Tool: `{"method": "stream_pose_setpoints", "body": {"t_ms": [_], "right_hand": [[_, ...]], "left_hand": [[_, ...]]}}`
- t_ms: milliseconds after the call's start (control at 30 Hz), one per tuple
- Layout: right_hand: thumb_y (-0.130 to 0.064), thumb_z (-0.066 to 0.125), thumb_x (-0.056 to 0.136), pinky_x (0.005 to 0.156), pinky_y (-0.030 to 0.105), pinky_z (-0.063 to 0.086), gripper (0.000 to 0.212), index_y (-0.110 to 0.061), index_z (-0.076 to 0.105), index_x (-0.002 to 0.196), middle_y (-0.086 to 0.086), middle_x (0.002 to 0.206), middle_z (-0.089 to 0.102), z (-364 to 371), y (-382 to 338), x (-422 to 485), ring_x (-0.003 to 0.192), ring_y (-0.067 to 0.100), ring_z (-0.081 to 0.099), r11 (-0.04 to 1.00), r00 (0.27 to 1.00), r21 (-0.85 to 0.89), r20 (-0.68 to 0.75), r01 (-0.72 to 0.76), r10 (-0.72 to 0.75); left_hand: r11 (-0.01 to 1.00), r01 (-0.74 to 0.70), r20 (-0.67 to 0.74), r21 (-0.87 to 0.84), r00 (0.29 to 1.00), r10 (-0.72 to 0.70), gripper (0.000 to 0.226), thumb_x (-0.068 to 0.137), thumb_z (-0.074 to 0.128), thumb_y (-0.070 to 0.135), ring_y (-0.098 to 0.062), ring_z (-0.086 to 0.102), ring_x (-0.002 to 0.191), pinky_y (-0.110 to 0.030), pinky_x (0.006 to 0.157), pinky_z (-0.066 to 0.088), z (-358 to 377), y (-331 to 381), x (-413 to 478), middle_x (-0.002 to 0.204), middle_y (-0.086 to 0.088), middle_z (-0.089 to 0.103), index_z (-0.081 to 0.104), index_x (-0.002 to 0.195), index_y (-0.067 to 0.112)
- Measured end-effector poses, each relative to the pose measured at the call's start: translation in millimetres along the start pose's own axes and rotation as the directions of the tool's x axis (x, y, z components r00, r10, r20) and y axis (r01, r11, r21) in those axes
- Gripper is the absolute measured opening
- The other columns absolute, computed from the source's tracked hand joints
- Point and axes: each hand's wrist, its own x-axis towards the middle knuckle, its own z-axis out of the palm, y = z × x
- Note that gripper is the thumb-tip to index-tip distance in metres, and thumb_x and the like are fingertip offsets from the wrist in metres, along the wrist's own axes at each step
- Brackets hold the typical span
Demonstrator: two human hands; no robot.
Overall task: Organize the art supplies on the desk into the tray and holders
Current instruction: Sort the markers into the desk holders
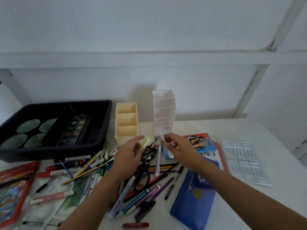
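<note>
Left hand (pixel 131 155) pinches a yellow-green highlighter (pixel 146 141); right hand (pixel 180 147) curls round a white marker (pixel 170 154). Both are above the pen pile (pixel 99 163), near the cream holder (pixel 126 123) and white holder (pixel 163 112). Dark tray (pixel 106 127) sits far left.

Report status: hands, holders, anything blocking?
Left hand pinches yellow highlighter; right hand holds white marker. Cream holder just ahead, compartments empty. Nothing blocking; scissors and pens lie beneath.
</note>
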Motion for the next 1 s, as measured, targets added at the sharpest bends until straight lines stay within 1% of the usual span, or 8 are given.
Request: {"method": "stream_pose_setpoints", "body": {"t_ms": [67,133,267,400,600,700,800,1000], "right_hand": [[-0.021,0.049,0.105,0.068,0.017,0.050,0.015,-0.020,0.061,0.115,-0.005,0.088,0.066,-5,-11,7,0.075,0.001,0.061,0.980,0.987,0.179,-0.118,-0.091,0.113],[-0.027,0.045,0.106,0.057,0.030,0.053,0.017,-0.026,0.058,0.118,0.001,0.081,0.061,-9,-18,15,0.062,0.008,0.057,0.951,0.957,0.274,-0.205,-0.145,0.205],[-0.030,0.052,0.103,0.055,0.025,0.053,0.018,-0.030,0.062,0.119,0.000,0.090,0.058,-15,-15,30,0.067,0.010,0.054,0.984,0.926,0.077,-0.335,-0.158,0.175],[-0.012,0.058,0.099,0.065,0.011,0.051,0.023,-0.021,0.065,0.119,-0.004,0.108,0.050,-18,-10,40,0.080,0.005,0.057,0.987,0.903,-0.064,-0.415,-0.146,0.107],[0.000,0.068,0.088,0.068,0.018,0.052,0.012,-0.008,0.070,0.096,-0.005,0.095,0.059,-17,0,62,0.073,0.004,0.055,0.972,0.898,-0.237,-0.428,-0.006,-0.098],[0.003,0.068,0.085,0.069,0.022,0.053,0.013,-0.005,0.072,0.095,0.000,0.095,0.062,-10,7,71,0.075,0.007,0.057,0.969,0.898,-0.247,-0.419,0.027,-0.132],[0.002,0.067,0.085,0.071,0.019,0.053,0.022,-0.006,0.072,0.105,0.000,0.102,0.064,-6,12,74,0.078,0.006,0.057,0.983,0.910,-0.177,-0.399,0.043,-0.111],[-0.019,0.071,0.092,0.073,0.017,0.055,0.019,-0.016,0.065,0.110,-0.009,0.098,0.069,-10,14,77,0.082,0.004,0.065,0.998,0.936,-0.033,-0.347,0.052,-0.061]], "left_hand": [[0.986,0.052,0.007,-0.157,0.999,-0.052,0.035,0.101,0.060,0.017,-0.011,0.061,0.081,-0.018,0.065,0.048,-10,9,9,0.095,0.007,0.060,0.057,0.132,0.033],[0.948,0.091,0.030,-0.306,0.996,-0.086,0.028,0.099,0.063,0.016,-0.012,0.062,0.082,-0.018,0.064,0.050,-17,19,18,0.095,0.004,0.062,0.061,0.118,0.036],[0.873,0.125,-0.036,-0.471,0.986,-0.160,0.018,0.096,0.068,0.019,-0.011,0.065,0.089,-0.023,0.073,0.050,-23,31,36,0.100,0.005,0.069,0.065,0.106,0.034],[0.711,0.175,-0.010,-0.681,0.969,-0.248,0.015,0.099,0.062,0.011,-0.011,0.058,0.076,-0.024,0.061,0.046,-16,35,51,0.091,0.004,0.070,0.065,0.107,0.023],[0.617,0.178,-0.032,-0.767,0.949,-0.314,0.016,0.102,0.053,0.004,-0.014,0.061,0.077,-0.028,0.067,0.049,-4,30,64,0.084,-0.003,0.070,0.063,0.110,0.014],[0.654,0.253,-0.009,-0.713,0.929,-0.370,0.020,0.103,0.051,0.004,-0.013,0.063,0.076,-0.027,0.065,0.048,6,29,65,0.090,-0.006,0.068,0.064,0.109,0.018],[0.794,0.275,0.026,-0.542,0.950,-0.311,0.017,0.101,0.056,0.011,-0.014,0.065,0.077,-0.026,0.063,0.048,17,24,60,0.093,-0.003,0.066,0.065,0.105,0.026],[0.930,0.108,-0.076,-0.350,0.987,-0.143,0.017,0.100,0.060,0.026,-0.011,0.065,0.096,-0.026,0.072,0.055,16,22,69,0.108,0.010,0.062,0.058,0.115,0.034]]}}
